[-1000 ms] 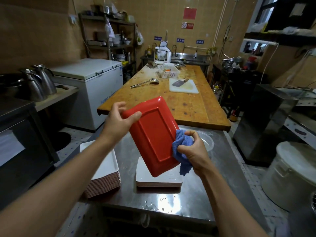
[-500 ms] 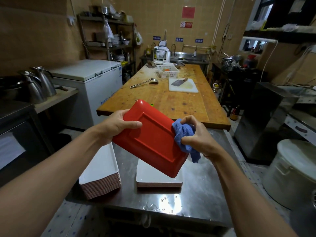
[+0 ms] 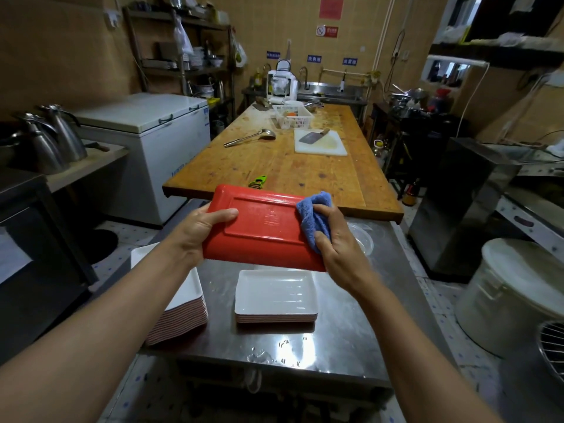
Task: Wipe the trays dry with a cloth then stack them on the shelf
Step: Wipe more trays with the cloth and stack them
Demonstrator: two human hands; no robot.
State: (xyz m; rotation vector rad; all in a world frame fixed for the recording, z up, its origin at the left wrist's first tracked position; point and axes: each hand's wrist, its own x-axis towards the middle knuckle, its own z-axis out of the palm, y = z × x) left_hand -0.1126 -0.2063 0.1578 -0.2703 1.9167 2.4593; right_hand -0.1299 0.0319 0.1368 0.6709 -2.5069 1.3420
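Single head-worn wide-angle view only; nothing shared with a second view. Looking forward and downward from standing height over a steel counter (image 3: 351, 325). Facing along a long wooden worktable (image 3: 305, 169) toward the far tiled wall and sink (image 3: 332, 90). Sitting close to both forearms, reaching in from the lower corners. Bending straight edges at the frame borders. Taking in a chest freezer (image 3: 146, 129) at left and a lidded white bin (image 3: 518, 294) at right.
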